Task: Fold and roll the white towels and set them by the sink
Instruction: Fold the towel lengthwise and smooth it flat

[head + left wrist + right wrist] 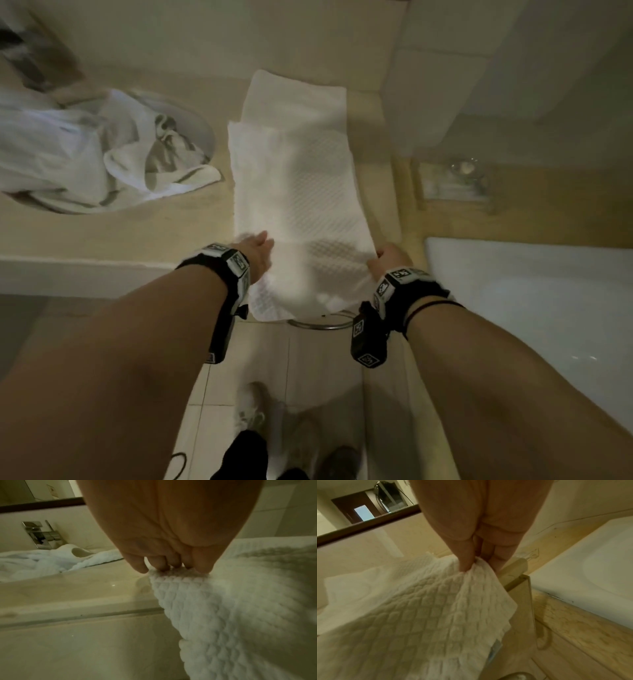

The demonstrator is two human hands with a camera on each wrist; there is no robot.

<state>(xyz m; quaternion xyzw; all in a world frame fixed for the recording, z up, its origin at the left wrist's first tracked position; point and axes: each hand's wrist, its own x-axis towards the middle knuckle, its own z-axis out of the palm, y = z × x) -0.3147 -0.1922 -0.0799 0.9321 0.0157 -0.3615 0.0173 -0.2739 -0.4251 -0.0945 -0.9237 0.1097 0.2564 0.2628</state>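
A white waffle-textured towel point(298, 192) lies lengthwise on the beige counter point(113, 236), folded into a long strip, its near end hanging over the counter's front edge. My left hand point(255, 251) pinches the towel's near left edge point(173, 574), fingers curled on the fabric. My right hand point(388, 258) grips the near right edge, with thumb and fingers point(467, 562) bunching the towel point(423, 615). A second layer of towel point(294, 96) shows beyond the strip, against the wall.
A round sink point(202, 137) at the left holds a heap of crumpled white towels point(85, 154), with a chrome tap point(41, 535) behind. A glass soap dish point(455, 181) sits at right, above a white bathtub point(531, 301). A chrome ring point(325, 323) hangs below the counter.
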